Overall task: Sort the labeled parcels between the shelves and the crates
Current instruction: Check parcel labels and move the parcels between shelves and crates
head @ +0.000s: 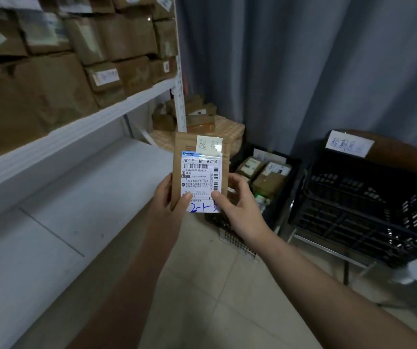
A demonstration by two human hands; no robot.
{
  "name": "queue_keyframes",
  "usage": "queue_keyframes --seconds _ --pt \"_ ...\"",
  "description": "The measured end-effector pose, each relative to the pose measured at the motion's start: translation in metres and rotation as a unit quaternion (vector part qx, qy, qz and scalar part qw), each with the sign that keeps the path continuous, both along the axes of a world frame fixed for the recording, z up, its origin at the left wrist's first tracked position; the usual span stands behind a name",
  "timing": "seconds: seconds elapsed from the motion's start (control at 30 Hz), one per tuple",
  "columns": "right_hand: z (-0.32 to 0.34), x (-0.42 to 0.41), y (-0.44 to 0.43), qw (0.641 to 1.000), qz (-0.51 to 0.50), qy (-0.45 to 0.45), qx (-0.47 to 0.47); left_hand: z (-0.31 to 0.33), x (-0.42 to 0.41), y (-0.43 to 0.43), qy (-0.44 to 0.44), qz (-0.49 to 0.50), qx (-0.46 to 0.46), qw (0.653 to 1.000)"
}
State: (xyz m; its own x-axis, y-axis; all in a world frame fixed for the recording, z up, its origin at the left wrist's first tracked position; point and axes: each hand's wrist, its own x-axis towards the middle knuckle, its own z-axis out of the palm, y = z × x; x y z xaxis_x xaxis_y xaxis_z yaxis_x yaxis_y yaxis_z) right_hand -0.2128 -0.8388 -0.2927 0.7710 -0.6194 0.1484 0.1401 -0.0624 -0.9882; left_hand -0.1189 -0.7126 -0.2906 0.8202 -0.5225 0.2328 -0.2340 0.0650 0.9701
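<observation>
A small brown cardboard parcel [199,157] with a white shipping label, a taped yellow note and blue handwriting is held upright in front of me. My left hand [168,197] grips its lower left edge, thumb on the label. On the lower right edge my right hand [237,205] holds it, thumb on the label too. To the left runs a white shelf [81,187], bare on the lower level. Brown parcels [58,79] fill the shelf level above. One black crate [283,167] behind the parcel holds several parcels. Another black crate [368,212] at right carries a handwritten sign.
A grey curtain [303,71] hangs behind the crates. More brown boxes [199,117] are piled on a checked surface past the shelf post. A white perforated crate [237,244] lies on the tiled floor under my right wrist. The right crate stands on a metal frame.
</observation>
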Motion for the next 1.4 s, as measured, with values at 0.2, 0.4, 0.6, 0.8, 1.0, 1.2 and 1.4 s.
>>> queue_keyframes --seconds 0.2,0.4,0.6,0.8,1.0,1.2,1.4 --pt "-0.030 0.034 -0.067 0.999 -0.014 0.049 0.015 -0.027 0.050 -0.066 0.001 -0.041 0.061 0.997" --pt "-0.041 0.089 -0.154 0.991 -0.061 0.103 0.052 -0.044 0.126 -0.152 0.016 -0.117 0.111 0.987" --pt "-0.055 0.124 -0.225 0.981 -0.044 0.150 0.114 -0.069 0.182 -0.247 0.101 -0.203 0.118 0.967" --pt "-0.100 0.138 -0.295 0.972 -0.098 0.153 0.151 -0.121 0.215 -0.321 0.095 -0.251 0.220 0.938" --pt "-0.179 0.145 -0.364 0.947 -0.039 0.279 0.154 -0.181 0.262 -0.386 -0.008 -0.223 0.329 0.918" --pt "-0.264 0.180 -0.388 0.923 -0.004 0.355 0.149 -0.260 0.283 -0.409 -0.028 -0.232 0.423 0.876" --pt "-0.339 0.209 -0.373 0.885 -0.110 0.375 0.251 -0.328 0.301 -0.410 -0.047 -0.220 0.518 0.826"
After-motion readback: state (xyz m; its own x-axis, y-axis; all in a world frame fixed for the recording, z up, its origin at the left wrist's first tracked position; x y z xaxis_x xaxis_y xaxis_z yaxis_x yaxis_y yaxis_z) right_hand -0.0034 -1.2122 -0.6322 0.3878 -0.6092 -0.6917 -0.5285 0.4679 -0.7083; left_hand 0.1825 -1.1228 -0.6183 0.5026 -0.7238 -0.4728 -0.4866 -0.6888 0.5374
